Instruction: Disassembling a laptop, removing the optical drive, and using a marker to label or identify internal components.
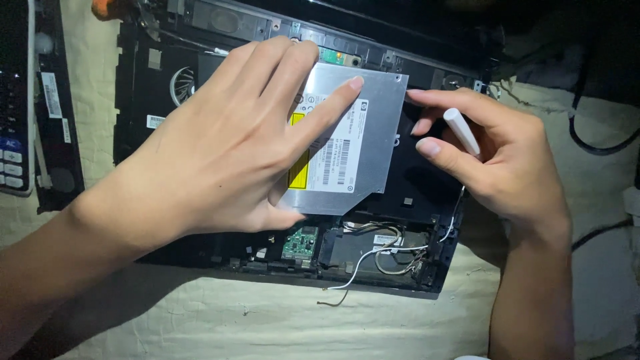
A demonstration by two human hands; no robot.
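Left hand: your left hand (220, 147) lies flat, fingers spread apart, on the silver disc drive (360, 150); thumb tucked at its lower left edge, gripping nothing.
Right hand: your right hand (490, 157) is pinched shut on a white stick tool (461, 131), fingertips at the drive's right edge.
Drive: sits tilted inside the open black laptop base (413, 193), upper middle; its left half is hidden under your palm.
Hidden: fan (181, 85) half covered by your fingers; top of the base is lost in dark; can't tell what the tool tip looks like.
Cut off: keyboard strip (17, 100) runs off the left edge.
Edges: loose white wires (373, 257) and green board (300, 243) by the front rim.
Room: bare cloth (267, 320) in front of the base, more to the right w/ black cable (600, 147).
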